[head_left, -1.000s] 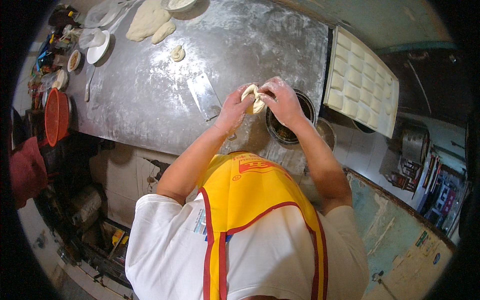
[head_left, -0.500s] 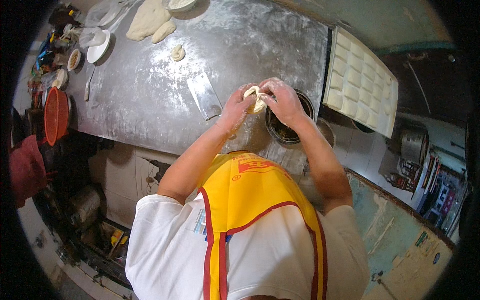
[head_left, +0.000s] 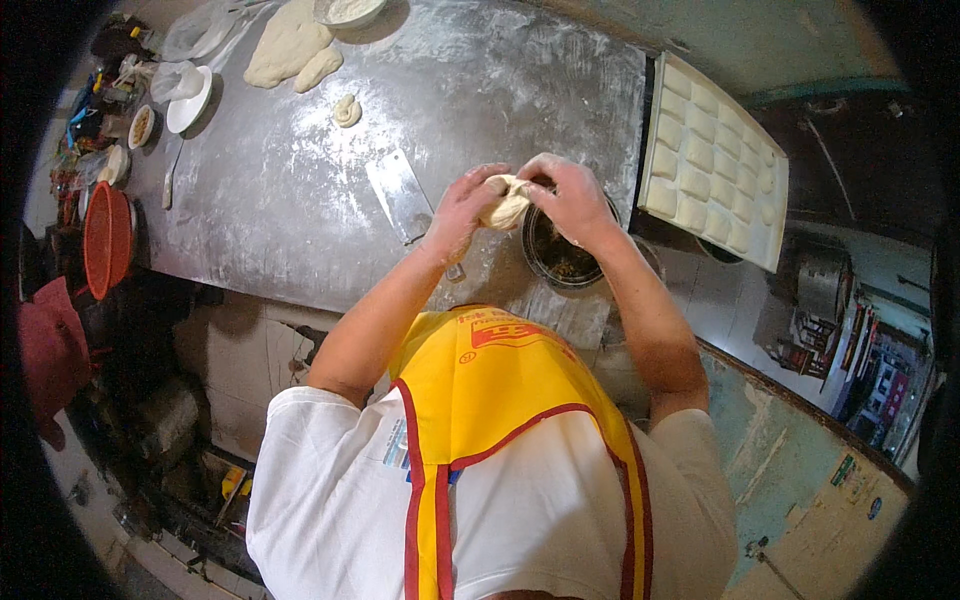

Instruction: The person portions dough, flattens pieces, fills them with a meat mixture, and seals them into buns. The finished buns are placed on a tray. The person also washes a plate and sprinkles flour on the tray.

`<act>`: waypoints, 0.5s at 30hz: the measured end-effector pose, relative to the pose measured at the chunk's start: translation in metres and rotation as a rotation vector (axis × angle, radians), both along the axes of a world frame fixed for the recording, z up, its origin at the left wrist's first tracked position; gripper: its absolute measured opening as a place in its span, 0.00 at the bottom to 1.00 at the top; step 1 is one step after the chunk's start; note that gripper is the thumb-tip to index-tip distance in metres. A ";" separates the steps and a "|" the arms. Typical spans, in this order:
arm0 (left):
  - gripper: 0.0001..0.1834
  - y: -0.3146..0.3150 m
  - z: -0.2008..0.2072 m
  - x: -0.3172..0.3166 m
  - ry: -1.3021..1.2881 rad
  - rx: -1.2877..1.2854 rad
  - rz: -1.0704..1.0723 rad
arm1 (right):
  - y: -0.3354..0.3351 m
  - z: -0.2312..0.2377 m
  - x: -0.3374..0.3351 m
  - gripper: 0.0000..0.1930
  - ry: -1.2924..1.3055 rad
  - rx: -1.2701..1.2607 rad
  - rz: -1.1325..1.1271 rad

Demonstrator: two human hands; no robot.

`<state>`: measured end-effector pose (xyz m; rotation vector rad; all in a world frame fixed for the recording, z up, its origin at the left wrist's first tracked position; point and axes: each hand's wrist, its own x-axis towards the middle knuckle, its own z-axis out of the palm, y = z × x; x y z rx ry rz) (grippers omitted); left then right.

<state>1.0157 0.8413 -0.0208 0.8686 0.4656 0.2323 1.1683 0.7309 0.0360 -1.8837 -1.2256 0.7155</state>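
Over the floury tabletop (head_left: pixel 270 180), in the head view, you held a small piece of dough (head_left: pixel 507 207) up between both hands, in front of your yellow apron (head_left: pixel 480 380). Your left hand (head_left: pixel 460 212) was wrapped around its left side, the fingers curled closely on it. Your right hand (head_left: pixel 573 200) met it from the other side, the fingers drawn narrow with dough between their tips. The dough looked folded and creased, partly hidden by your fingers.

Below your right hand stood a dark pot (head_left: pixel 531 262) with dark filling (head_left: pixel 568 258) in it, partly covered by that hand and wrist. Just left of your left hand lay a cleaver (head_left: pixel 400 197), its blade flat and its handle toward you, partly behind your wrist.

Farther left lay a small coil of dough (head_left: pixel 347 111), and beyond it a big slab (head_left: pixel 285 45) with a smaller lump (head_left: pixel 318 70) against it. Near them, at the far side, was a bowl (head_left: pixel 372 17) of white powder. Past the right edge of the tabletop, a pale tray (head_left: pixel 767 248) carried rows of flat dough pieces (head_left: pixel 695 183).
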 end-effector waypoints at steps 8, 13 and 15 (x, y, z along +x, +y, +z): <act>0.34 -0.002 0.012 0.006 0.064 -0.333 0.057 | 0.004 0.010 -0.012 0.09 -0.381 0.066 0.130; 0.33 0.010 0.003 -0.008 0.047 -0.149 0.007 | 0.006 0.022 -0.013 0.10 -0.015 -0.057 0.044; 0.29 -0.003 -0.002 -0.004 -0.058 -0.328 0.158 | 0.008 0.021 -0.019 0.10 0.116 -0.096 -0.030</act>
